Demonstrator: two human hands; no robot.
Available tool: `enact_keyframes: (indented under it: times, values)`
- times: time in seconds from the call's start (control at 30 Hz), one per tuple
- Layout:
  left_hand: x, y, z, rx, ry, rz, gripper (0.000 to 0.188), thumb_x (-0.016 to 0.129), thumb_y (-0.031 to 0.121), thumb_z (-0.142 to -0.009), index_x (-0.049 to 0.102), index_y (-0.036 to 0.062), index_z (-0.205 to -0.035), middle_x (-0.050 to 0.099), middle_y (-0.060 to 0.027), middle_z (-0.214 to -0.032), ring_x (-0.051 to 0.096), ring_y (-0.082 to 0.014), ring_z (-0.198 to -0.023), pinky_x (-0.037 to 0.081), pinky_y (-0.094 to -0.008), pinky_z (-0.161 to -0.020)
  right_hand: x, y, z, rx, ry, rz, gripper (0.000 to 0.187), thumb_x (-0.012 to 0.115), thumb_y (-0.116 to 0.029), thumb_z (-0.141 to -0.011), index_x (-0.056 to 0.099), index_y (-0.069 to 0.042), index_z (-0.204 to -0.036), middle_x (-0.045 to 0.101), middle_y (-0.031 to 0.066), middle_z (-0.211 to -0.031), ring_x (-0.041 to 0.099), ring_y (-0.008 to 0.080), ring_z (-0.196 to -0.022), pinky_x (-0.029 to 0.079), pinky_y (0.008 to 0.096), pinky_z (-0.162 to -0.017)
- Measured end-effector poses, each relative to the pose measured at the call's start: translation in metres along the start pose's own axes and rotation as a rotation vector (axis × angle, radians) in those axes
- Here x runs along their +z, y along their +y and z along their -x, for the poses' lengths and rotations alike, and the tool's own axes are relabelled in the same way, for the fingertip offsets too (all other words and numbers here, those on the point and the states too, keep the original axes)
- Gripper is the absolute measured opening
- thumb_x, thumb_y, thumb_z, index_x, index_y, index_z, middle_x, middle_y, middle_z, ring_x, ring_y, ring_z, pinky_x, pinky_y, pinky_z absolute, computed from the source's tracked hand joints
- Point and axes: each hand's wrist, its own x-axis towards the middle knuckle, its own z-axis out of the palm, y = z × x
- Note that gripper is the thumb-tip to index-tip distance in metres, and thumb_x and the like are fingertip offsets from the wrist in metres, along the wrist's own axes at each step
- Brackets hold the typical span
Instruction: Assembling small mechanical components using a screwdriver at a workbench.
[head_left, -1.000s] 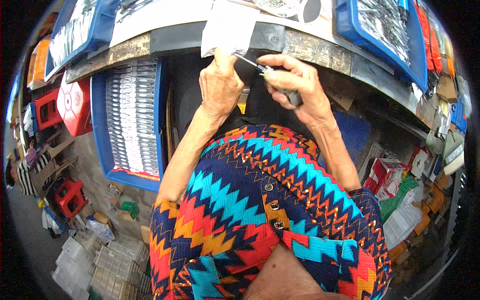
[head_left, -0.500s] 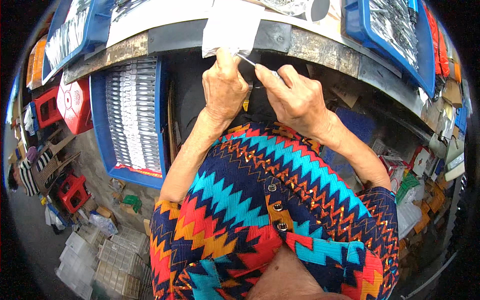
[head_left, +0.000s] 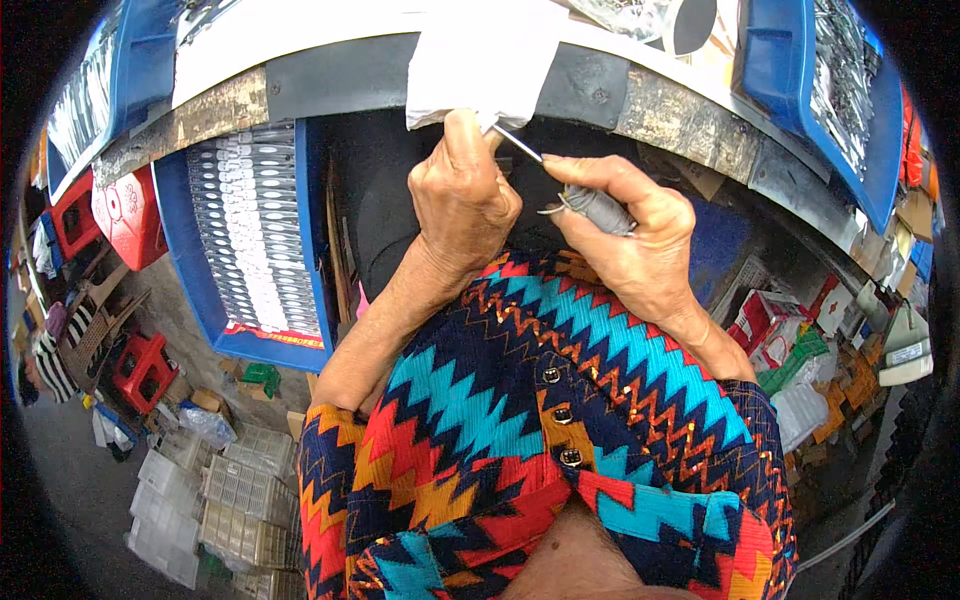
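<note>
A sheet of white paper or thin plastic [head_left: 485, 70] hangs over the table's front edge. My left hand [head_left: 462, 200] is closed on its lower end, the fingertips pinched together at the bottom edge. My right hand [head_left: 645, 225] grips a pointed metal tool [head_left: 522, 146] with a thin straight shaft and a grey wrapped handle [head_left: 598, 207]. Thumb and forefinger lie along that tool, and its tip reaches the sheet's lower edge right beside my left fingertips. What exactly the tip touches is too small to make out.
Black and worn edging [head_left: 340, 75] runs along the table. A blue tray [head_left: 312, 235] of carded, spoon-shaped metal pieces stands lower left. Another blue tray [head_left: 790, 90] sits at the table's right. Red stools [head_left: 143, 372] and clear plastic crates [head_left: 235, 490] are on the floor at left.
My right hand has turned and moved a little right, so the tool's grey handle now shows. My left hand keeps its pinch at the sheet's edge. The whole view has shifted slightly.
</note>
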Motion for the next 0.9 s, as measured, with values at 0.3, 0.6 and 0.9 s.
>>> enact_keyframes:
  times: [0.3, 0.6, 0.9]
  values:
    - [0.002, -0.003, -0.004, 0.074, 0.105, -0.092, 0.013, 0.052, -0.005, -0.068, 0.045, -0.0036, -0.079, 0.053, -0.0186, -0.062, 0.057, -0.035, -0.059, 0.046, -0.0392, -0.047, -0.003, 0.025, -0.004, 0.746, -0.267, -1.497, 0.021, 0.057, -0.006, -0.079, 0.053, -0.003, -0.099, 0.049, 0.008, -0.065, 0.037, 0.0061, -0.039, 0.026, 0.0157, -0.029]
    - [0.006, -0.012, 0.0, 0.013, 0.047, -0.112, 0.014, 0.051, 0.001, -0.076, 0.043, -0.0017, -0.088, 0.056, -0.0236, -0.065, 0.058, -0.0381, -0.061, 0.047, -0.0421, -0.05, 0.012, 0.033, -0.001, -0.03, 0.024, -0.273, 0.02, 0.063, -0.014, -0.075, 0.059, -0.002, -0.092, 0.058, 0.0072, -0.065, 0.053, 0.0111, -0.052, 0.043, 0.0251, -0.045]
    - [0.004, -0.01, -0.002, 0.012, 0.043, -0.113, 0.015, 0.052, -0.003, -0.074, 0.042, -0.0037, -0.086, 0.055, -0.0243, -0.064, 0.058, -0.0386, -0.061, 0.046, -0.0413, -0.048, 0.014, 0.032, -0.002, -0.171, 0.06, -0.075, 0.021, 0.061, -0.009, -0.078, 0.06, -0.003, -0.098, 0.058, 0.0002, -0.071, 0.05, 0.0044, -0.061, 0.041, 0.0197, -0.054]
